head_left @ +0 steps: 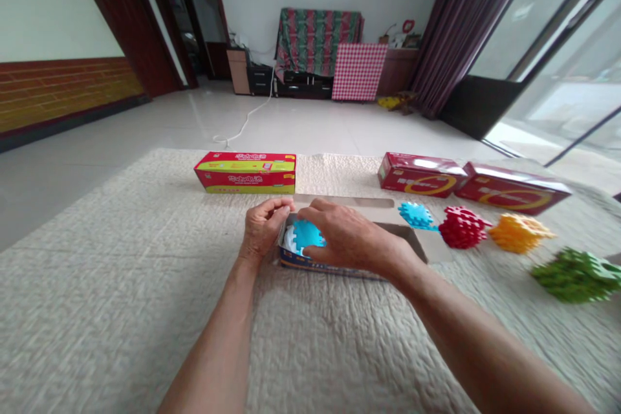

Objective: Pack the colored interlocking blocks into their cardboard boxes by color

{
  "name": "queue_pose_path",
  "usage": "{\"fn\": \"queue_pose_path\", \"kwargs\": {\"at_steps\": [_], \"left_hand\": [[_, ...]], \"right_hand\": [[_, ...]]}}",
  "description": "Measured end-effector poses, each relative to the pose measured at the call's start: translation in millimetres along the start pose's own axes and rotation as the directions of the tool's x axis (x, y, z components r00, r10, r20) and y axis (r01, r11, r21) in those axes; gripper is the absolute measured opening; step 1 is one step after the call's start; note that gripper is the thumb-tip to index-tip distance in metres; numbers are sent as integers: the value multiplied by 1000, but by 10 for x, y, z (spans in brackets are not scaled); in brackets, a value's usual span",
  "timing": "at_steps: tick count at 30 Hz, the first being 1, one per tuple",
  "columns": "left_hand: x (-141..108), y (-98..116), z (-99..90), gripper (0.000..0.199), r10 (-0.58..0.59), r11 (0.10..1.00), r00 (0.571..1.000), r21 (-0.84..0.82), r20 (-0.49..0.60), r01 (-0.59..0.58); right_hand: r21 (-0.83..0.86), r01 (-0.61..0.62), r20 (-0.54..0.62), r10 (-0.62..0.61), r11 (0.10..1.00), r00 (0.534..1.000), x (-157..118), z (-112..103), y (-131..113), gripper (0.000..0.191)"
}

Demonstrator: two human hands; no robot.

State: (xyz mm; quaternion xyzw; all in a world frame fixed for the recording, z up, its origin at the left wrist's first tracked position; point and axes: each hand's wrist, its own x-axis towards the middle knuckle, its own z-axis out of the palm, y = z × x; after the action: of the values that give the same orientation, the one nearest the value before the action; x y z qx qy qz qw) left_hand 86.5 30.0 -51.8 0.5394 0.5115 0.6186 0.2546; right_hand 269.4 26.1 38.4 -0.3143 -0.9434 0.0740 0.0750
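Note:
An open cardboard box (334, 266), blue on its near side, lies in front of me on the quilted cloth. My left hand (264, 226) is closed at the box's left end, thumb and forefinger pinched on its edge. Over the opening reaches my right hand (347, 233), its thumb and fingers around blue toothed building pieces (306, 235) at the left inside the box. Something white (290, 239) shows beside those pieces. The palm hides much of the interior. Right of the box sit more blue pieces (415, 215) and a red toothed cluster (463, 228).
Farther right are a yellow cluster (520, 233) and a green cluster (577, 273). A red and yellow-green box (246, 173) stands behind at the left. Two dark red boxes (421, 174) (514, 187) stand at the back right. A white cable (247, 118) crosses the floor.

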Motion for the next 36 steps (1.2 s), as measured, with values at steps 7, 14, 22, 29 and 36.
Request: {"fn": "queue_pose_path", "kwargs": {"at_steps": [7, 14, 22, 29, 36], "left_hand": [[-2, 10, 5, 20, -6, 1000, 1000, 19, -6, 6], [-4, 29, 8, 18, 17, 998, 1000, 64, -10, -16], [-6, 2, 10, 18, 42, 997, 999, 66, 7, -42], [-8, 4, 21, 18, 33, 999, 999, 41, -1, -33], [-2, 20, 12, 17, 53, 997, 999, 59, 5, -53]], "right_hand": [[44, -52, -163, 58, 998, 985, -226, -136, 117, 30], [108, -142, -446, 176, 984, 877, -744, -299, 532, 16], [181, -130, 33, 126, 975, 991, -457, 24, 221, 26], [118, -176, 109, 164, 977, 980, -323, 203, 161, 28], [166, -132, 77, 121, 977, 990, -301, 221, 170, 26]]}}
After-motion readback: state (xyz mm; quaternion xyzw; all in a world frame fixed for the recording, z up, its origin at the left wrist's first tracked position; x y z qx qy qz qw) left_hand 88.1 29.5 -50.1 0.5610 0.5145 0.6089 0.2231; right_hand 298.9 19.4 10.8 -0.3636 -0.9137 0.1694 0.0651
